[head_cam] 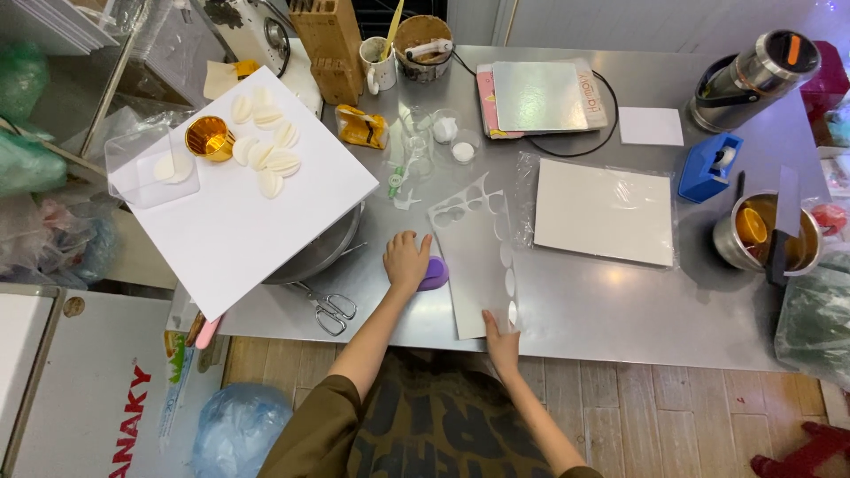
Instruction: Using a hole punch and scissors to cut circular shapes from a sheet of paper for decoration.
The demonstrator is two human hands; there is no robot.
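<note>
Left hand [406, 260] palm-down, fingers together, pressing purple punch [433, 273]; right hand [501, 341] flat, fingers together, steadying paper sheet [474, 265] at 5 o'clock. Holes along sheet's top and right edges, middle uncut; cut ovals [266, 150] piled on white board [257, 221] at 10 o'clock.

On the brushed, faintly glossy metal table [620, 301] lies matt white punched paper [474, 265]; beside it, a glossy purple plastic punch [435, 273].

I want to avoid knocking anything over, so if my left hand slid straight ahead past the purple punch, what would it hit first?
Probably the small green and white tool, then the clear cups; the left hand points up the table, though depth is unclear.
</note>
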